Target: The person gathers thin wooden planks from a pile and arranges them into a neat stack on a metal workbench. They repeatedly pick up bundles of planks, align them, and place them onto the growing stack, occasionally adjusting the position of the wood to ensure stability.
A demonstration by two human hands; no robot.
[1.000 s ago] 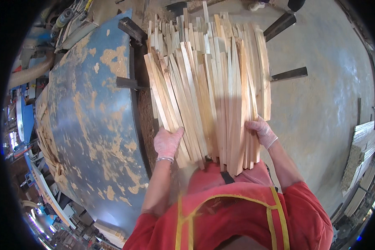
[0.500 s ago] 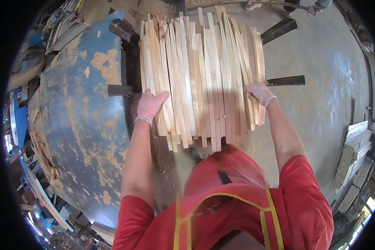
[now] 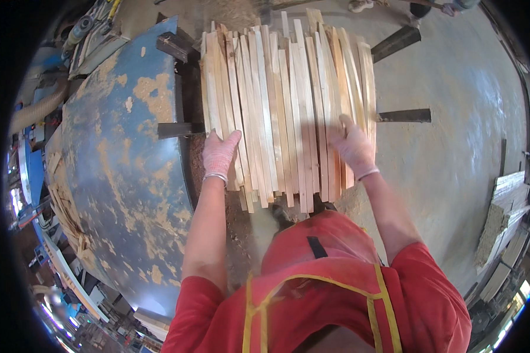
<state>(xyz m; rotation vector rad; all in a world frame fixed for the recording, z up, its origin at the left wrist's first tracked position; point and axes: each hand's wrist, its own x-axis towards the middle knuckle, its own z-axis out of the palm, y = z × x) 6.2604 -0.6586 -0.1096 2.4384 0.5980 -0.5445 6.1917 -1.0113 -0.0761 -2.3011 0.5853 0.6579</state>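
A wide bundle of long, pale wooden strips (image 3: 271, 112) lies side by side in front of me, their near ends uneven. My left hand (image 3: 219, 154), in a pale pinkish glove, grips the strips at the bundle's left edge, its thumb over the top and its fingers at the side. My right hand (image 3: 354, 147), gloved alike, lies over the strips on the right part of the bundle, fingers apart and slightly blurred. Some strips beneath it are hidden.
Dark metal bars (image 3: 403, 115) stick out on both sides of the bundle. At the left stands a blue, sawdust-covered metal surface (image 3: 118, 176). Stacked boards (image 3: 503, 215) lie at the far right. Another person's hand (image 3: 449, 9) shows at the top right.
My right hand has moved left from the bundle's right edge onto the strips. Several strips there have shifted and lie differently. My left hand stays near the left edge, slightly lower.
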